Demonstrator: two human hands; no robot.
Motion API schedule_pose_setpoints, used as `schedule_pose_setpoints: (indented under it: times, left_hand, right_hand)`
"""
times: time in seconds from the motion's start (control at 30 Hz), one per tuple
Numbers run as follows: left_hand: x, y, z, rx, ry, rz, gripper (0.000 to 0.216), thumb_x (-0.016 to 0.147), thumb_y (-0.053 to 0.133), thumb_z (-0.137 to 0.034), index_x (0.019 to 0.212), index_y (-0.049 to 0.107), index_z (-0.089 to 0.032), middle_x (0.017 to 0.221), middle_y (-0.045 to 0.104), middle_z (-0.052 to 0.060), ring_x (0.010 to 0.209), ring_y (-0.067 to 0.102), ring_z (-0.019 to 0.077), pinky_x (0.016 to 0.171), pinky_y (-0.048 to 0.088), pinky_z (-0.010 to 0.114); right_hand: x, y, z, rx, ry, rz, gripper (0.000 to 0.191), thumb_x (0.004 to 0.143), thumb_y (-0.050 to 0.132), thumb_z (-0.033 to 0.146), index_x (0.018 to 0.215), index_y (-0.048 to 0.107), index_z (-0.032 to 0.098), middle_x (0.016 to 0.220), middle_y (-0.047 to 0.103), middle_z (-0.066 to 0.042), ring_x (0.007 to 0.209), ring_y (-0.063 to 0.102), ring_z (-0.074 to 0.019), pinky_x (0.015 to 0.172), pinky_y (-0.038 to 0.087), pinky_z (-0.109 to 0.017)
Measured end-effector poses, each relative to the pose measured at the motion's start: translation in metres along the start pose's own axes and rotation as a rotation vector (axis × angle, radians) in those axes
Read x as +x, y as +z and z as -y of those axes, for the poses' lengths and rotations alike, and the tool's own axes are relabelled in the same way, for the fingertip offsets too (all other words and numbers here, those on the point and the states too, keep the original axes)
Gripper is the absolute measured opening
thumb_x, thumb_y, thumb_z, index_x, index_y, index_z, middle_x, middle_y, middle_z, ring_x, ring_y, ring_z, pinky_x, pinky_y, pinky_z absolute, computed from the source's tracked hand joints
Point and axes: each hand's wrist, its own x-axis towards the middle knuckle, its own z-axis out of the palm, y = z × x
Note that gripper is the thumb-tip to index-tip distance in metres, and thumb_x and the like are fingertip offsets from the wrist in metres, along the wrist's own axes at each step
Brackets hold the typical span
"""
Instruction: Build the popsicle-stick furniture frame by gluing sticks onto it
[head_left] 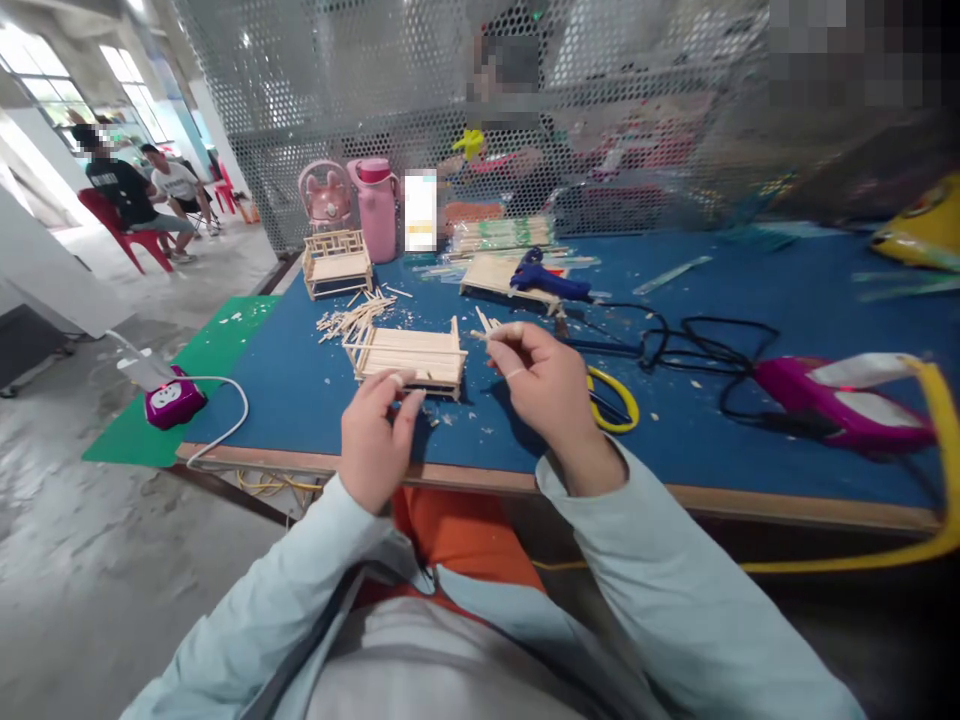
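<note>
A small bench-like model of pale wooden sticks (412, 345) stands on the blue table in front of me. My left hand (381, 430) grips its near edge, fingers over the edge and thumb in front. My right hand (544, 385) is just right of the model, thumb and forefinger pinching a short wooden stick (480, 336). A few loose sticks lie behind these fingertips. Beside my right wrist are yellow-handled scissors (619, 400), partly hidden by the hand. A pile of short sticks (356, 315) lies behind the model's left end.
Another stick model (337, 265) stands at the back left, near a pink bottle (377, 210). A blue glue gun (551, 278) rests by a flat wooden piece (487, 278). Black cable runs to a purple power strip (840, 400). Perforated metal mesh (322, 90) borders the back.
</note>
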Motion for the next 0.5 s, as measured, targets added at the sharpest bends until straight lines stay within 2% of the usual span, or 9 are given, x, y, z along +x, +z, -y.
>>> schedule_pose_setpoints:
  times: [0.07, 0.17, 0.3, 0.5]
  left_hand:
    - [0.014, -0.002, 0.003, 0.117, 0.067, 0.044, 0.022, 0.083, 0.052, -0.026, 0.1, 0.064, -0.018, 0.11, 0.064, 0.009, 0.101, 0.057, 0.0198, 0.091, 0.042, 0.031]
    - [0.029, 0.001, 0.008, 0.187, 0.101, 0.083, 0.021, 0.082, 0.054, -0.027, 0.095, 0.067, -0.018, 0.102, 0.068, 0.009, 0.098, 0.06, 0.0208, 0.089, 0.043, 0.032]
    - [0.033, 0.009, 0.011, 0.093, 0.061, 0.107, 0.018, 0.081, 0.055, -0.027, 0.088, 0.07, -0.018, 0.097, 0.071, 0.007, 0.091, 0.064, 0.0191, 0.082, 0.046, 0.028]
    - [0.033, 0.012, 0.009, 0.031, 0.021, 0.088, 0.019, 0.082, 0.054, -0.026, 0.089, 0.069, -0.018, 0.095, 0.071, 0.005, 0.08, 0.064, 0.0155, 0.076, 0.046, 0.024]
  right_hand:
    - [-0.011, 0.0, 0.005, -0.018, -0.028, -0.037, 0.012, 0.08, 0.052, 0.026, 0.082, 0.062, 0.02, 0.075, 0.065, -0.001, 0.068, 0.06, -0.0155, 0.065, 0.045, -0.029]
    - [-0.024, 0.001, 0.006, -0.08, -0.091, -0.049, 0.012, 0.082, 0.052, 0.025, 0.082, 0.063, 0.022, 0.08, 0.067, -0.002, 0.073, 0.062, -0.0164, 0.069, 0.046, -0.029]
    - [-0.031, 0.003, 0.007, -0.149, -0.238, 0.018, 0.013, 0.084, 0.051, 0.024, 0.082, 0.063, 0.023, 0.08, 0.067, -0.002, 0.078, 0.061, -0.0169, 0.074, 0.046, -0.031]
    - [-0.025, 0.007, 0.011, -0.23, -0.358, -0.013, 0.016, 0.086, 0.048, 0.022, 0.082, 0.064, 0.022, 0.083, 0.066, -0.005, 0.082, 0.061, -0.0178, 0.075, 0.047, -0.031]
